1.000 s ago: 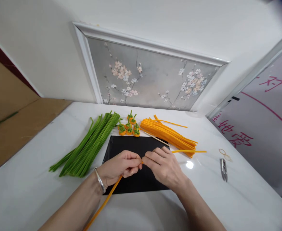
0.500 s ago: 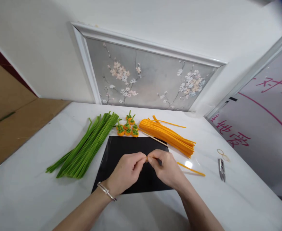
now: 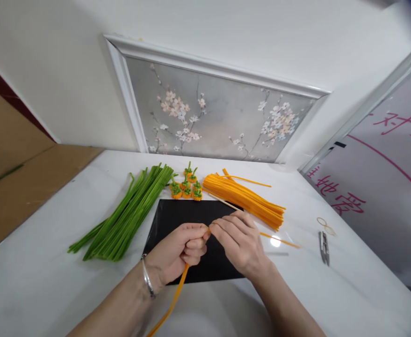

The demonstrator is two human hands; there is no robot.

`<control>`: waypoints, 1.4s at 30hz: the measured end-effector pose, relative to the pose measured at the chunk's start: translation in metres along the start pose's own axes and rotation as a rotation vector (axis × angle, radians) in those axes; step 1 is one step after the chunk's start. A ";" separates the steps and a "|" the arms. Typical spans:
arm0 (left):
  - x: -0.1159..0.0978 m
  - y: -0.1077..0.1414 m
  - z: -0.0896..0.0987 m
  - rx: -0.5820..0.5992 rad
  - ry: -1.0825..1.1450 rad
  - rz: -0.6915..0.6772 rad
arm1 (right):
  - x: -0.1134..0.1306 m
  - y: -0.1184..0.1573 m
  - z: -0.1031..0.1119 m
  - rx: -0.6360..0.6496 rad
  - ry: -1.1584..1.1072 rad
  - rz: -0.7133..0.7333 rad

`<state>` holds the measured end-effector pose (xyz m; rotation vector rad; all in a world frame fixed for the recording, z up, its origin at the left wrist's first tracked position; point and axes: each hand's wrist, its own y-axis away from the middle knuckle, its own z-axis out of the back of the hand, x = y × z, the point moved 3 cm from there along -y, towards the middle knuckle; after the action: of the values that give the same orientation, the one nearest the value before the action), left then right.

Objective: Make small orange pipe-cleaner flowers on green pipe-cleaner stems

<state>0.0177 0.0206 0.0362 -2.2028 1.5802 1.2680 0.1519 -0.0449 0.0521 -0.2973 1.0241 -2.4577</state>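
Both hands are closed over the black mat [image 3: 219,269], fingertips meeting. My left hand [image 3: 182,248] is curled around an orange pipe cleaner [image 3: 174,302], whose length hangs from the fist toward the bottom of the view. Against it, my right hand [image 3: 240,238] pinches the same orange material at the fingertips. Another orange end sticks out to the right behind that hand; whether it is one piece with the hanging length is hidden. Just beyond the mat stand several small orange pumpkin shapes [image 3: 187,189] with green tops and stems.
To the left lies a bundle of green pipe cleaners [image 3: 131,220]. A bundle of orange pipe cleaners [image 3: 243,199] lies back right, beside a thin wooden stick [image 3: 226,202]. Thread snips [image 3: 324,248] and two thin rings [image 3: 326,225] rest farther right. A cardboard box [image 3: 33,187] borders the left.
My left hand has rolled over and curled into a fist, bringing the hanging orange length into view. My right hand has turned its back upward; the end beyond it has lifted slightly.
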 end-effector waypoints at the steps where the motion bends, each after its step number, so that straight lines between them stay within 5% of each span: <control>1: 0.000 0.000 0.000 -0.002 0.003 0.002 | 0.001 -0.001 -0.001 0.006 0.007 0.006; 8: 0.001 -0.002 -0.006 -0.099 -0.139 -0.109 | 0.009 -0.006 -0.009 -0.038 0.093 -0.129; 14: -0.006 0.010 -0.017 -0.419 -1.025 -0.637 | 0.017 -0.013 -0.008 -0.063 0.031 -0.373; 17: -0.004 0.013 -0.015 -0.450 -1.446 -0.836 | 0.017 -0.012 -0.008 -0.003 -0.044 -0.465; 21: 0.001 0.009 -0.007 -0.403 -1.740 -0.894 | 0.009 -0.009 -0.007 0.112 -0.175 -0.547; 24: 0.001 0.007 -0.005 -0.409 -1.620 -0.832 | 0.002 -0.007 -0.005 0.180 -0.288 -0.557; 29: -0.008 0.003 -0.007 -0.373 -1.063 -0.563 | -0.004 -0.004 0.000 0.067 -0.276 -0.429; 32: -0.011 0.001 -0.007 -0.351 -0.909 -0.498 | -0.002 -0.004 -0.001 0.071 -0.260 -0.384; 42: -0.009 0.003 -0.005 -0.341 -1.102 -0.465 | 0.001 -0.006 -0.003 0.235 -0.348 -0.469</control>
<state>0.0172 0.0227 0.0463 -1.3363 0.4297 2.0907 0.1477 -0.0396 0.0547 -0.9363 0.5547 -2.7579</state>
